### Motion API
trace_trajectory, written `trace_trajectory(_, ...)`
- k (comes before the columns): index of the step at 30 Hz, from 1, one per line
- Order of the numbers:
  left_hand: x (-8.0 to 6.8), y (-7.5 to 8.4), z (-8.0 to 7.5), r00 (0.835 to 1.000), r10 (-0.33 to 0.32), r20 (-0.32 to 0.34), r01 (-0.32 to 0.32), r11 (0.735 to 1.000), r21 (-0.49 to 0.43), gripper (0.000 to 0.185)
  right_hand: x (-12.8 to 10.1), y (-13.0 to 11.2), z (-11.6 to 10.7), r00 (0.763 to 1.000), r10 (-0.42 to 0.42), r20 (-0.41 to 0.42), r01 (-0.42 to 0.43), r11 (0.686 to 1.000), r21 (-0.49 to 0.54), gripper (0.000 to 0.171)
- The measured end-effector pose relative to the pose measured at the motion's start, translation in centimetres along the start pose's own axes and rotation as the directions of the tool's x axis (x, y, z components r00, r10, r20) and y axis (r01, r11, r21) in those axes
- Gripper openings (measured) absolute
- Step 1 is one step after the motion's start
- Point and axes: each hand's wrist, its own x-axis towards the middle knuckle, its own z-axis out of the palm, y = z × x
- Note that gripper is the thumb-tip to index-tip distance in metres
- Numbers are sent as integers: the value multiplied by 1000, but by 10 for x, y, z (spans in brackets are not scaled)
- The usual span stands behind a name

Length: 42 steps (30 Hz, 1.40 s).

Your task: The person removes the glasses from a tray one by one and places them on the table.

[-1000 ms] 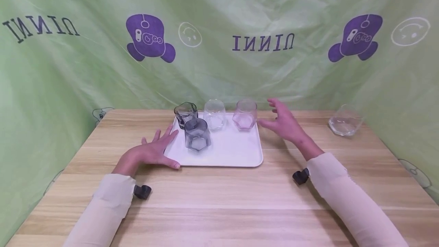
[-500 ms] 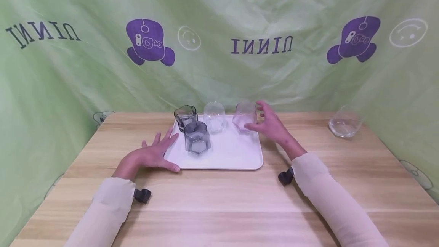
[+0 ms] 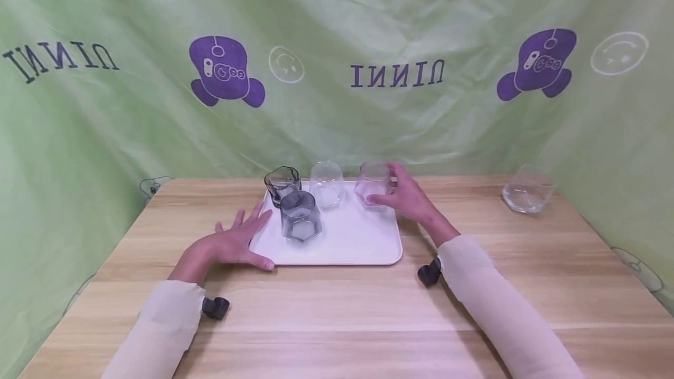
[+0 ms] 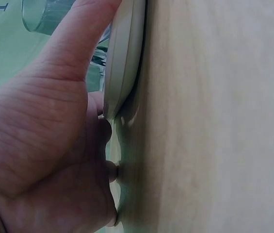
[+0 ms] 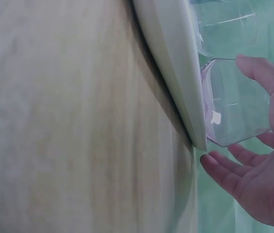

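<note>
A white tray (image 3: 358,244) lies on the table with several drinking glasses on it. My left hand (image 3: 231,244) rests spread at the tray's left edge, thumb along the front left corner. At the tray's back right, my right hand (image 3: 413,196) holds a pinkish clear glass (image 3: 371,183), thumb across its front and fingers around its far side. The right wrist view shows the thumb on this glass (image 5: 233,104), whose base is at the tray surface. Left of it on the tray are a clear glass (image 3: 326,186), a dark wavy glass (image 3: 281,183) and a grey glass (image 3: 300,218).
Another clear glass (image 3: 526,192) stands, tilted-looking, on the wooden table (image 3: 337,320) at the far right. Right behind the table's back edge hangs a green curtain (image 3: 316,116) with purple prints.
My right hand has moved left from beside the tray and closed around the pinkish glass. The left hand stays at the tray's left edge. The head view has tilted slightly.
</note>
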Motion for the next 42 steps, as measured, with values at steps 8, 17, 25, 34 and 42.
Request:
trace_trajectory(8, 2, -3, 2, 1000, 7, -7, -7, 1000, -6, 133, 1, 0, 2, 1000, 8, 4, -8, 1000, -17, 103)
trace_trajectory(17, 0, -3, 1, 1000, -3, -6, 3, 1000, 1, 133, 4, -4, 6, 1000, 3, -11, -3, 1000, -31, 102)
trace_trajectory(25, -1, -1, 0, 1000, -9, 1, 9, 1000, -2, 133, 4, -7, 7, 1000, -7, -20, 6, 999, -47, 99)
trace_trajectory(34, 1, -2, -1, 1000, -10, 4, 10, 1000, 5, 133, 5, -7, 7, 1000, -2, -28, 2, 1000, -22, 95)
trace_trajectory(42, 0, -2, -1, 1000, -14, 10, 14, 1000, 0, 134, 8, -4, 7, 999, -9, -43, 7, 999, -52, 90)
